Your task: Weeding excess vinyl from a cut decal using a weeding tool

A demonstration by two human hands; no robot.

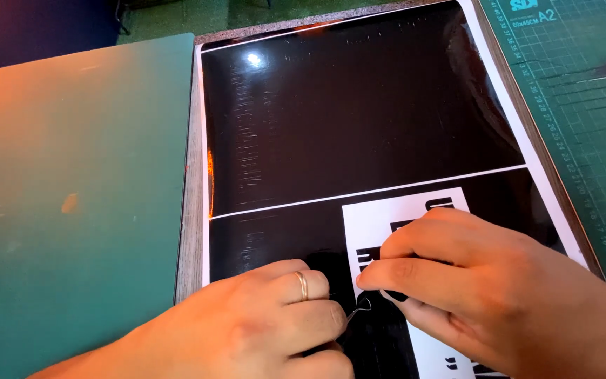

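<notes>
A glossy black vinyl sheet (359, 105) on white backing is seen lying flat on the worktop (189, 231), flanked by a plain green cutting mat (71, 196) on the left and a gridded green cutting mat (583, 112) on the right. Near the sheet's lower edge, a white weeded patch (376, 221) with black letter shapes is exposed. The left hand (261, 323), a ring on one finger, is closed around a thin hooked weeding tool (359, 309), whose tip points right and slightly up, just beside the right hand's fingertips. The right hand (478, 281) is pinched shut, thumb and forefinger meeting on a small black piece at the patch's left border; whether a vinyl scrap is gripped cannot be told. The hook and pinch point lie almost touching, the hook just below and left of the pinch.
</notes>
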